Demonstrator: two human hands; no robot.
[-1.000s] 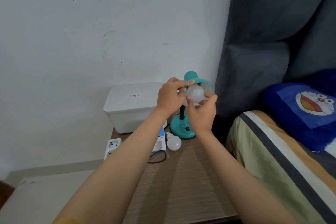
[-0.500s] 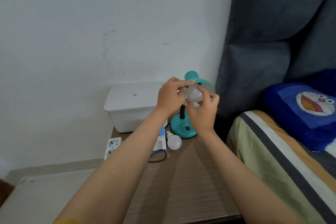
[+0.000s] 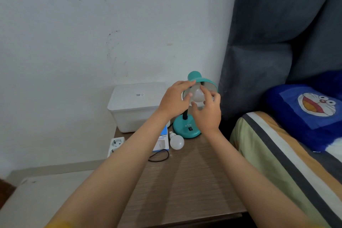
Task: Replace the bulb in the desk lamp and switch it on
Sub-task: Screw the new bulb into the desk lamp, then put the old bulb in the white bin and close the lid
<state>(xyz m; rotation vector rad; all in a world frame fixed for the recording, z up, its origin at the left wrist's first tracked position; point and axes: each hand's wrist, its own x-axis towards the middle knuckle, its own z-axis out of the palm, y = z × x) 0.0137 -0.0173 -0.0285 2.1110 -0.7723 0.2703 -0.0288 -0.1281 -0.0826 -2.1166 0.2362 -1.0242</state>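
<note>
A teal desk lamp stands at the back of the wooden bedside table, its shade tilted toward me. A white bulb sits inside the shade. My left hand grips the left rim of the shade, thumb on the inside. My right hand has its fingertips curled round the bulb. A second white bulb lies loose on the table in front of the lamp base, beside a blue and white bulb box. A black switch sits on the lamp base.
A white lidded plastic box stands behind my left arm against the wall. A white power strip hangs at the table's left edge, and a black cord loops nearby. The bed with a blue cartoon pillow lies right.
My right hand's fingers have shifted round the bulb, from below it to over its top and right side. My left hand stays on the shade rim.
</note>
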